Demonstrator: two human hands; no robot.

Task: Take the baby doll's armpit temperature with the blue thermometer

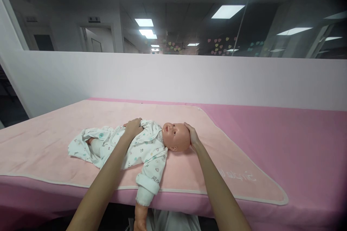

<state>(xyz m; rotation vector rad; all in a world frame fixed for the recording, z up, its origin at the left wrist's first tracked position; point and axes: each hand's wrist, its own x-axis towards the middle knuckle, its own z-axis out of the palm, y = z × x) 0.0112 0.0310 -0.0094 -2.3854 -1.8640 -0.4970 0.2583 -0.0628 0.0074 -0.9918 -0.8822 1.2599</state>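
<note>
A bald baby doll (176,138) lies on its back, head toward the right and legs toward the left. It wears a white printed baby gown (146,148), opened up around the legs. My left hand (133,128) is curled over the far side of the doll's torso and far sleeve; its fingertips are partly hidden. At the crown of the doll's head, my right hand (193,137) cups it with bent fingers. The doll's near arm (141,213) hangs over the table's front edge, its sleeve cuff folded back.
Under the doll is a peach pad (230,158) with a white border, spread over a pink-covered table (303,151). A white partition (189,79) with glass above it stands behind the table. My lap (173,220) is just below the front edge.
</note>
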